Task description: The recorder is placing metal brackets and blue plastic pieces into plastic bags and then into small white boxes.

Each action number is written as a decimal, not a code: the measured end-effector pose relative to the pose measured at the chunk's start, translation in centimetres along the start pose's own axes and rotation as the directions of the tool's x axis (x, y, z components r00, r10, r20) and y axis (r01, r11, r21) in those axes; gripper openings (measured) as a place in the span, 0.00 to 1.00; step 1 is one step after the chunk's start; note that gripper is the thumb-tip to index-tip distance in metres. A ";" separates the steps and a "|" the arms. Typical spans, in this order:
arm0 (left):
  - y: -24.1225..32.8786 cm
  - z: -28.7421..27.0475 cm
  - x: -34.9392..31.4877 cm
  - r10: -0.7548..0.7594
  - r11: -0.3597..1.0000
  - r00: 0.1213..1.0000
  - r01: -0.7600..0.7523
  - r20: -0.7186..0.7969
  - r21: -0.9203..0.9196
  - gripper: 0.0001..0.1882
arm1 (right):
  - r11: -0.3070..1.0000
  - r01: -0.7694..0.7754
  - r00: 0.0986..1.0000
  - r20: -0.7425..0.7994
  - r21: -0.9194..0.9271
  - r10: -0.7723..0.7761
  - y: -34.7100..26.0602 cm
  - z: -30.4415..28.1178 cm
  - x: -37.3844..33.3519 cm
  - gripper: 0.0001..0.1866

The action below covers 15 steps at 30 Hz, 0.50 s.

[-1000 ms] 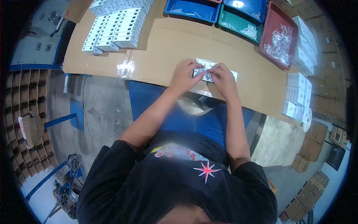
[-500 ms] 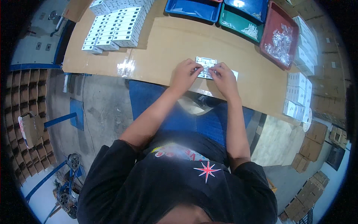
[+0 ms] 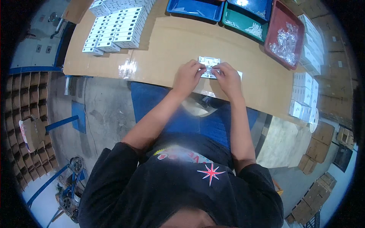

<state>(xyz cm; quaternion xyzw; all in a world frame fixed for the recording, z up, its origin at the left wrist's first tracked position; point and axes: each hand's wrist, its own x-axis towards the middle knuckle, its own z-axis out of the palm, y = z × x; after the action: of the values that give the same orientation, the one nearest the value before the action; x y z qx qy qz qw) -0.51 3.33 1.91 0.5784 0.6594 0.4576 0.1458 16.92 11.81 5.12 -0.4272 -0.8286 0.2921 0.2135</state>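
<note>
A small white rectangular plastic piece with moulded details [image 3: 209,60] lies on the table near its front edge. Over its left side my left hand [image 3: 188,77] pinches with thumb and forefinger. From the right, my right hand [image 3: 228,80] pinches the same way, its fingertips close to the left ones. Something small and pale sits between the two sets of fingertips, too tiny to name. Beside my right hand a flat white piece [image 3: 239,74] shows partly, the rest hidden under the hand.
Stacked white boxes [image 3: 127,28] stand at the far left. A blue tray [image 3: 195,15], a green tray [image 3: 232,26] of white parts and a red tray [image 3: 272,47] of clear bags line the back right. More white boxes [image 3: 301,95] stand along the right edge.
Both hands stay at the white plastic piece with fingertips still pinched. The fingers have shifted only slightly, and the whole view has moved a little.
</note>
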 end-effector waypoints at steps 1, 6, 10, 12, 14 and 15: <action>0.1 0.0 0.0 -0.025 1.000 0.999 0.025 0.027 0.009 0.05 | 1.000 0.000 1.000 0.000 0.000 0.000 -0.1 0.0 0.0 0.09; 0.7 0.1 -0.2 -0.070 0.997 0.997 0.070 0.011 -0.028 0.05 | 0.998 -0.057 0.995 -0.077 0.028 0.059 -0.1 0.8 0.0 0.07; 0.8 -0.1 -0.1 -0.037 0.998 0.999 0.038 -0.020 0.056 0.06 | 0.999 -0.032 0.994 -0.109 -0.010 0.031 -0.3 1.0 0.3 0.07; 0.7 0.1 -0.2 -0.048 0.998 0.999 0.048 -0.018 0.040 0.06 | 0.999 -0.020 0.997 -0.077 -0.028 0.018 -0.3 1.0 0.4 0.07; 0.8 -0.1 -0.1 -0.060 0.998 0.998 0.060 -0.016 0.027 0.05 | 0.999 -0.021 0.998 -0.053 -0.030 0.019 -0.6 0.6 0.5 0.06; 0.8 -0.2 0.0 -0.073 0.997 0.997 0.073 -0.003 0.010 0.05 | 0.999 -0.024 0.999 -0.031 -0.033 0.023 -0.6 0.4 0.6 0.06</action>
<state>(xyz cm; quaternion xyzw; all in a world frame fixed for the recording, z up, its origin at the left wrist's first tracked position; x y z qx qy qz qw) -0.16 3.13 2.61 0.5541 0.6825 0.4495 0.1585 16.00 11.87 5.27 -0.4447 -0.8250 0.2741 0.2158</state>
